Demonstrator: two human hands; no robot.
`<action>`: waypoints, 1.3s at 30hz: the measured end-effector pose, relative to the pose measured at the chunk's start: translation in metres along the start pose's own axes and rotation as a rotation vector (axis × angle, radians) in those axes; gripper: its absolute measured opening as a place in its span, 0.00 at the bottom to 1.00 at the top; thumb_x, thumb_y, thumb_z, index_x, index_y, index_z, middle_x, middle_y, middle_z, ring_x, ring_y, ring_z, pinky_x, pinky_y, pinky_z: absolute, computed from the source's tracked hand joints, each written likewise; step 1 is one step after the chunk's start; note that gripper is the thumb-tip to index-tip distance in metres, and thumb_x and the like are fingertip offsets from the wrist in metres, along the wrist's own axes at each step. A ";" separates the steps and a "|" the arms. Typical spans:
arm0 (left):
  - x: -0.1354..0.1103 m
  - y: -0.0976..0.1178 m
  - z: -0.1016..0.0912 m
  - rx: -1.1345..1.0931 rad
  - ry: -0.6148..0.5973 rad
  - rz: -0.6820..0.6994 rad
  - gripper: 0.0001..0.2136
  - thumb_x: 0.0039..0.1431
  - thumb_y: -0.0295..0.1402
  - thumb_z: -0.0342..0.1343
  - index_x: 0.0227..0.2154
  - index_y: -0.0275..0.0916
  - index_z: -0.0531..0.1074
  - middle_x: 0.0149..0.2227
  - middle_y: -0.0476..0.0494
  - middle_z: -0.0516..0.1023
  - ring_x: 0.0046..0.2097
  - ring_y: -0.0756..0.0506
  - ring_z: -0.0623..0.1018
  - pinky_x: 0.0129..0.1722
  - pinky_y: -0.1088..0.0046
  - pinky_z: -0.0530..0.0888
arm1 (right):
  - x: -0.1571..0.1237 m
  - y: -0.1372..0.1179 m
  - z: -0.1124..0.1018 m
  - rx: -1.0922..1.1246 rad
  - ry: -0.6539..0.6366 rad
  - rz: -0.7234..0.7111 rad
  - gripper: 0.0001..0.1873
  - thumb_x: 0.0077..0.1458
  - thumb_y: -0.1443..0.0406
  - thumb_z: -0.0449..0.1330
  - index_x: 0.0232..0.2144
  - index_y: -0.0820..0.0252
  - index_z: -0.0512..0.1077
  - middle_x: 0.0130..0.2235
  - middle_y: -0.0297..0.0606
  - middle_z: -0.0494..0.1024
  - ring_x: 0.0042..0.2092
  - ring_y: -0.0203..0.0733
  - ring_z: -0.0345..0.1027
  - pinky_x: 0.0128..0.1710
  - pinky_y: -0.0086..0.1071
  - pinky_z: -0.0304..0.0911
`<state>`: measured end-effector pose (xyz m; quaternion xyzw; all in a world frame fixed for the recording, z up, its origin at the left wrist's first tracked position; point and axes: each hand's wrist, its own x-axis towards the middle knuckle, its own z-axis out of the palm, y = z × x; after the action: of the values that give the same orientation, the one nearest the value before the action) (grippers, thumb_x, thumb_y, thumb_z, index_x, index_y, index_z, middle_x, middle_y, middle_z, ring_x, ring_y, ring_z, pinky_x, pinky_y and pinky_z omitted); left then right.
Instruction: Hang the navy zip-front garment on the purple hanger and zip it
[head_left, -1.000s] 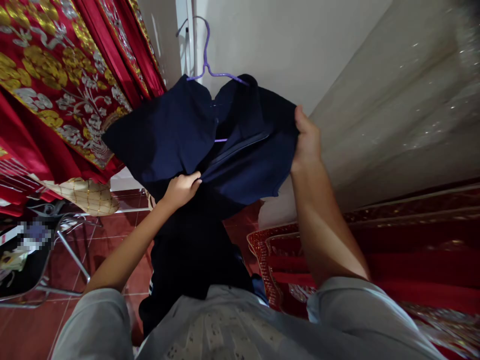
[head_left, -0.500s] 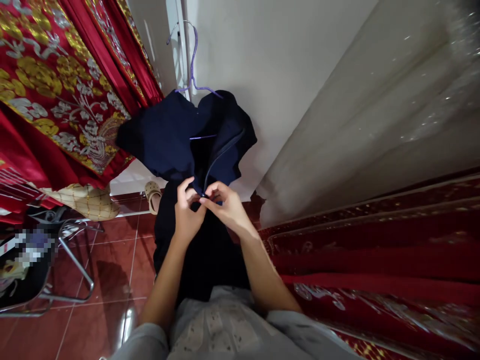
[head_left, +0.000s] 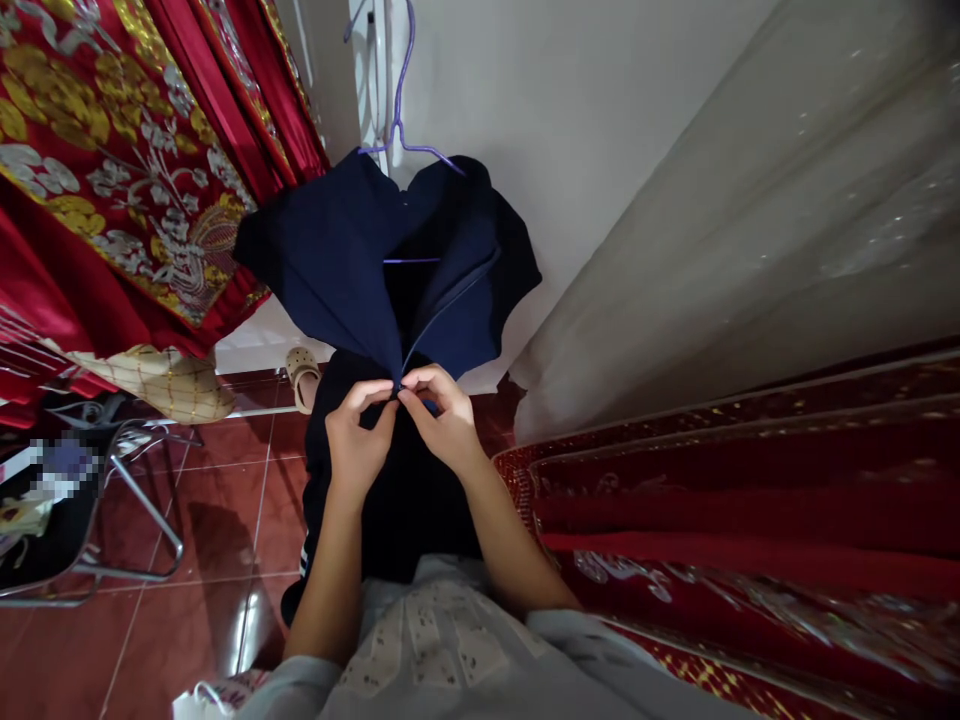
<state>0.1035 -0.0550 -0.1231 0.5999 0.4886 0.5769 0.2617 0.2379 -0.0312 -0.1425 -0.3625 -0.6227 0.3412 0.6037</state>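
- On a purple hanger (head_left: 398, 122) before the white wall (head_left: 570, 110): navy garment (head_left: 322, 245), open-necked.
- Left hand (head_left: 357, 438): grip pinching garment at its front.
- Right hand (head_left: 448, 425): grip pinching garment just beside left.

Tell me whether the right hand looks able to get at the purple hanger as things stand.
Probably yes, but only by letting go first: the right hand is pinching the front of the dark blue garment. Above it, the neck of the purple hanger shows uncovered, with nothing visible blocking the way.
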 end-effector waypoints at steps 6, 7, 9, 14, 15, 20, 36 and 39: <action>-0.001 -0.006 0.004 -0.034 0.057 -0.040 0.06 0.58 0.31 0.66 0.39 0.39 0.84 0.38 0.44 0.84 0.40 0.44 0.83 0.45 0.68 0.79 | 0.000 0.006 -0.003 -0.008 -0.023 0.007 0.02 0.64 0.64 0.60 0.38 0.55 0.72 0.39 0.37 0.74 0.40 0.39 0.70 0.40 0.34 0.69; -0.001 -0.006 0.004 -0.037 0.055 -0.050 0.05 0.58 0.31 0.66 0.38 0.39 0.84 0.37 0.44 0.85 0.40 0.45 0.83 0.45 0.68 0.79 | 0.000 0.008 -0.004 -0.016 -0.027 0.012 0.02 0.65 0.63 0.60 0.38 0.55 0.72 0.39 0.37 0.74 0.40 0.39 0.70 0.40 0.35 0.68; 0.000 -0.005 0.005 -0.034 0.049 -0.076 0.05 0.57 0.30 0.66 0.37 0.39 0.84 0.36 0.45 0.85 0.39 0.45 0.83 0.44 0.69 0.79 | -0.001 0.009 -0.005 -0.030 -0.014 0.019 0.03 0.65 0.63 0.59 0.38 0.55 0.72 0.39 0.37 0.74 0.41 0.40 0.70 0.42 0.36 0.68; 0.002 0.001 0.006 -0.002 0.033 -0.105 0.04 0.56 0.32 0.67 0.34 0.38 0.83 0.33 0.45 0.84 0.36 0.45 0.83 0.41 0.69 0.79 | 0.023 0.003 -0.010 0.071 0.016 0.023 0.09 0.63 0.58 0.62 0.34 0.57 0.73 0.34 0.35 0.74 0.35 0.37 0.69 0.36 0.33 0.67; 0.001 0.002 0.007 0.011 0.018 -0.095 0.04 0.57 0.31 0.67 0.34 0.38 0.83 0.33 0.45 0.84 0.36 0.45 0.83 0.41 0.69 0.79 | 0.038 0.000 -0.012 0.100 0.013 0.007 0.11 0.62 0.56 0.63 0.33 0.57 0.72 0.32 0.35 0.74 0.32 0.36 0.68 0.33 0.32 0.66; -0.005 -0.004 0.024 0.104 -0.155 -0.050 0.04 0.58 0.24 0.64 0.31 0.39 0.81 0.33 0.46 0.83 0.35 0.45 0.82 0.38 0.69 0.78 | 0.154 -0.013 -0.030 0.047 0.093 -0.184 0.22 0.59 0.46 0.65 0.31 0.58 0.69 0.31 0.34 0.72 0.28 0.33 0.63 0.25 0.29 0.62; 0.199 0.059 0.012 0.231 -0.167 0.669 0.13 0.71 0.48 0.54 0.44 0.44 0.74 0.38 0.45 0.79 0.43 0.45 0.80 0.48 0.66 0.76 | 0.188 -0.062 -0.054 -0.434 0.039 -0.466 0.22 0.67 0.46 0.55 0.37 0.57 0.73 0.38 0.39 0.75 0.44 0.45 0.71 0.50 0.42 0.71; 0.204 0.057 0.021 0.295 -0.129 0.655 0.14 0.72 0.47 0.53 0.39 0.41 0.72 0.37 0.45 0.78 0.45 0.45 0.80 0.50 0.67 0.74 | 0.188 -0.049 -0.051 -0.488 0.033 -0.508 0.20 0.68 0.48 0.55 0.38 0.56 0.74 0.39 0.41 0.75 0.49 0.49 0.69 0.56 0.48 0.68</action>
<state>0.1102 0.1092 0.0112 0.7912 0.3310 0.5142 0.0039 0.2854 0.1059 -0.0037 -0.3350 -0.7463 0.0153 0.5750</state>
